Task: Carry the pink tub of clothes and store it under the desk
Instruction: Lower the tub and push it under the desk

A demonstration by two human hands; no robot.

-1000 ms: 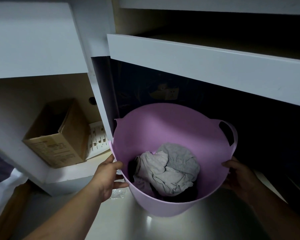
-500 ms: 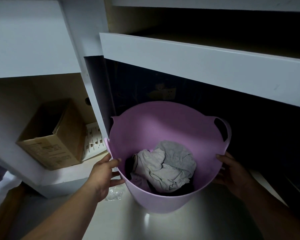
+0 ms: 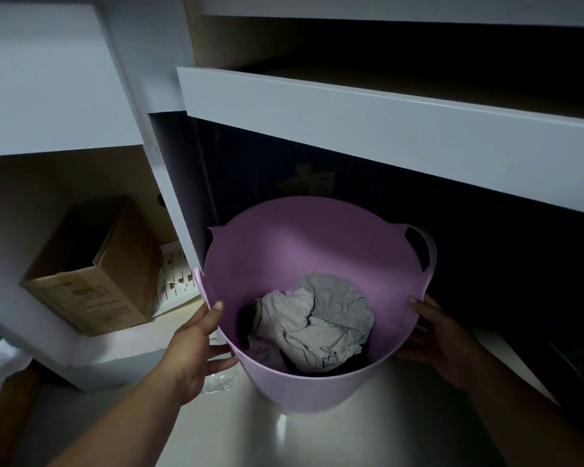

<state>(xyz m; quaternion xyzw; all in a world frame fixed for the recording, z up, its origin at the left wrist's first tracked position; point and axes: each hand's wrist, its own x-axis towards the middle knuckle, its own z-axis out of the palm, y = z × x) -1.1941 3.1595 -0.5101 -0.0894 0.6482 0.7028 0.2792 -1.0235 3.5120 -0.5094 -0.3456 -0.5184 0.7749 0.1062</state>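
Observation:
The pink tub stands on the pale floor at the mouth of the dark space under the white desk. Crumpled grey clothes lie in its bottom over something dark. My left hand rests against the tub's left outer wall, thumb at the rim and fingers spread. On the right side, my right hand lies flat on the wall just below the rim, fingers apart. The tub's right handle loop is free; neither hand closes around it.
A white upright panel borders the desk opening on the left, close to the tub's rim. Beyond it a low shelf holds a cardboard box and a white perforated piece. A scrap of clear plastic lies on the floor by my left hand.
The tub has slid a little farther toward the dark opening. Both hands have loosened from a grip, and their fingers are now spread against its sides.

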